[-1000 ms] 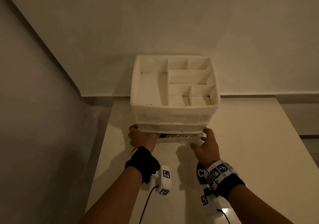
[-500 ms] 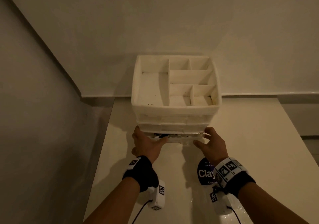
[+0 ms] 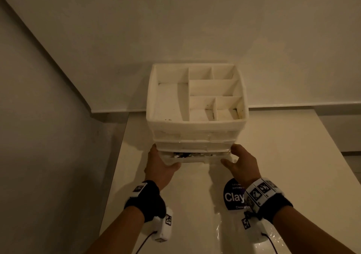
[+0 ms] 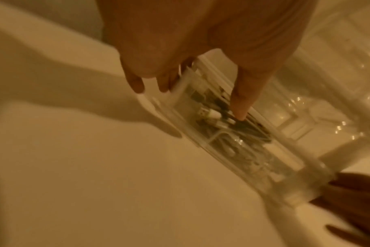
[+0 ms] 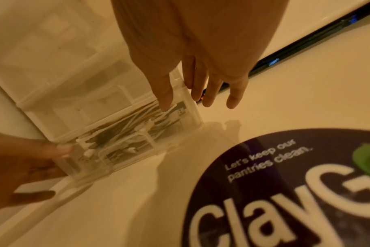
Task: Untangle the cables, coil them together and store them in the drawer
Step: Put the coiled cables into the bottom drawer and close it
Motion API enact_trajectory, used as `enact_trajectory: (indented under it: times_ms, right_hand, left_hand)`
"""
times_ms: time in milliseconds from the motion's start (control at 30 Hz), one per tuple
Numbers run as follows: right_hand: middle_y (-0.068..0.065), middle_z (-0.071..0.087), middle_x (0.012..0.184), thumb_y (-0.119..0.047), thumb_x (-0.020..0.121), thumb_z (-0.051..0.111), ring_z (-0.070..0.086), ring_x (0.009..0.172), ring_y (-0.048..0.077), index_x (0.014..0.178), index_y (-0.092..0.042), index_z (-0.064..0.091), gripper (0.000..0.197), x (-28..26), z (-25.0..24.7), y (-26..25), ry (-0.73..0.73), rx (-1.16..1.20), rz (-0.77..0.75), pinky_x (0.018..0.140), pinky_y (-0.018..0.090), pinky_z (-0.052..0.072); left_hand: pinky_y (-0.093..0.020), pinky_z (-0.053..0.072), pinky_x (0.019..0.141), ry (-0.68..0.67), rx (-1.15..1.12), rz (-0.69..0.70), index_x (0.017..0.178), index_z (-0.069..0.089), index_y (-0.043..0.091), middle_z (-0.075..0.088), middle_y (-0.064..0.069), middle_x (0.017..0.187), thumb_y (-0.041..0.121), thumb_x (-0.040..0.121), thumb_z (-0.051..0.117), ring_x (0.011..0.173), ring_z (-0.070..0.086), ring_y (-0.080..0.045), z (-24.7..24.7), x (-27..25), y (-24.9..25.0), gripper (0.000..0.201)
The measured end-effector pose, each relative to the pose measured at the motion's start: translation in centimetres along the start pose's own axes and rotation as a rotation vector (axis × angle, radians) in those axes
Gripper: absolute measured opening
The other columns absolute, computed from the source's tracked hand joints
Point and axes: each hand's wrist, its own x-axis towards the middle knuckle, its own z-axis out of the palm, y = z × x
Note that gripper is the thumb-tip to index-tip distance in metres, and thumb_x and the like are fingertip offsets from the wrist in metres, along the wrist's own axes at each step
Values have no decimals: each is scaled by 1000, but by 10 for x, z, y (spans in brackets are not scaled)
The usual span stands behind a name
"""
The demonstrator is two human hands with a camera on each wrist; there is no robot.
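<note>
My left hand (image 3: 159, 166) holds the left front corner of the drawer (image 3: 195, 159): the thumb lies over its rim above the cables (image 4: 226, 127) and the other fingers sit along the outer left wall. The drawer is the lowest of the white organiser (image 3: 196, 124) and stands a little way out from it; through its clear front and open top I see the white and dark cables lying inside, crossed by a thin divider. The organiser's top tray is split into compartments and stands near the back edge of the pale table (image 3: 283, 156), with bare surface to its right and the table's left edge just beside my left wrist. My right hand (image 3: 239, 163) is wide, fingers straight at the drawer's right front corner, thumb over the rim. Below it lies a dark round sticker (image 5: 296, 192) reading "Let's keep our pantries clean." and "Clay", then a green letter cut off.
</note>
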Motion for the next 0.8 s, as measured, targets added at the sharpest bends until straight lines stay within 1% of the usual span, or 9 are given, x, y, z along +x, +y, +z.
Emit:
enact_trajectory:
  times_ms: [67,100,167,267,400,533,600,733,800]
  right_hand:
    - [3,63,126,-15,81,76,57,119,23,128,-15,56,52,1,-4,-2,-10,-20,0,101,34,44]
    - [4,64,125,-15,81,76,58,118,24,127,-15,57,50,2,-4,-4,-12,-22,4,101,34,45]
    - [4,66,122,-18,81,76,60,115,24,124,-14,58,47,4,-2,-5,-7,-32,17,98,33,47]
    - [4,68,117,-23,82,75,62,109,22,119,-15,60,41,6,2,-5,12,-48,37,88,24,43]
    - [6,69,108,-26,83,75,62,97,20,112,-13,62,35,6,8,-7,67,-37,57,82,21,39]
    - [7,70,100,-23,82,76,59,89,16,103,-10,62,29,6,11,-12,116,-11,78,79,20,38]
    - [7,69,97,-20,81,77,57,86,13,101,-9,62,27,6,11,-14,129,24,81,80,19,38]
    - [6,70,97,-20,82,75,59,86,16,103,-11,62,26,5,10,-16,104,34,83,80,22,40]
    - [5,71,105,-19,83,74,63,93,20,112,-11,62,33,3,7,-17,79,13,74,82,23,43]
  left_hand:
    - [-30,46,93,-27,107,55,129,49,23,59,5,120,17,69,86,107,56,-14,-13,3,0,71]
    - [-28,46,90,-22,156,83,126,52,18,61,3,115,13,73,83,104,58,-16,-18,5,-1,62]
    - [-23,44,82,1,250,101,116,58,9,63,-1,105,10,77,79,94,58,-16,-24,9,2,44]
    - [-22,42,76,41,303,92,103,59,3,62,-5,94,12,80,77,86,56,-18,-23,15,4,30]
    - [-26,46,71,98,349,110,97,59,0,62,-7,84,18,83,75,80,58,-22,-20,19,4,28]
    - [-36,54,74,121,348,99,96,60,0,68,-12,88,21,84,74,81,64,-27,-17,24,0,28]
    - [-36,55,75,130,354,83,96,61,0,69,-14,89,19,84,74,83,65,-28,-16,26,0,26]
    - [-33,54,78,94,342,61,99,60,1,68,-13,92,16,85,73,86,65,-28,-15,25,-1,24]
    - [-35,54,80,57,317,61,103,59,1,68,-11,96,13,86,71,89,65,-27,-17,23,1,24]
